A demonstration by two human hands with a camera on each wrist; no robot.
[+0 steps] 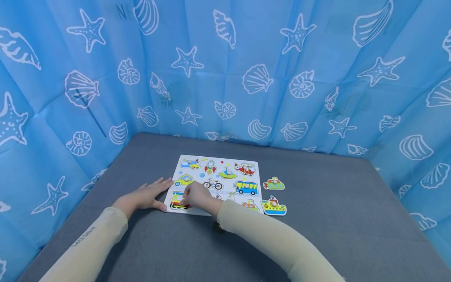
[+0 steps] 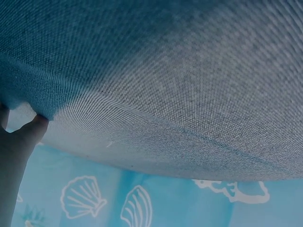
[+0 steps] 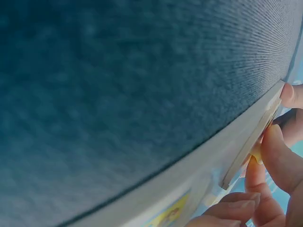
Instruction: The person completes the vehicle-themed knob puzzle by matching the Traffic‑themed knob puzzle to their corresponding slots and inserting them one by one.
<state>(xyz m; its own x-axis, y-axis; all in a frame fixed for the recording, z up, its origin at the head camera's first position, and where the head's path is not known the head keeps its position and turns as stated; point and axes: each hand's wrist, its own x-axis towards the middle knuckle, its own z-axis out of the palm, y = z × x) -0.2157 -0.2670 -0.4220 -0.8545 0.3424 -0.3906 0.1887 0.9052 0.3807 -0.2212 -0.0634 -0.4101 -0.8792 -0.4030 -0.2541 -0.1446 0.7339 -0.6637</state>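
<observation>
A white wooden puzzle board (image 1: 197,211) with colourful vehicle pictures lies on the grey table. My right hand (image 1: 198,196) reaches over its lower left part and pinches the small knob of a red, yellow and blue train puzzle piece (image 1: 177,199). In the right wrist view the piece (image 3: 239,163) shows edge-on, close over the board's surface, thumb and finger at its knob. With fingers spread, my left hand (image 1: 147,194) rests at the board's left edge. The left wrist view catches only part of that hand (image 2: 21,142).
To the board's right lie a submarine piece (image 1: 274,183) and a ship piece (image 1: 273,206), the ship right at the board's edge. Car (image 1: 184,180), bicycle (image 1: 213,184), bus (image 1: 246,187) and helicopter (image 1: 244,169) pieces sit on the board. A blue shell-print curtain (image 1: 225,94) hangs behind.
</observation>
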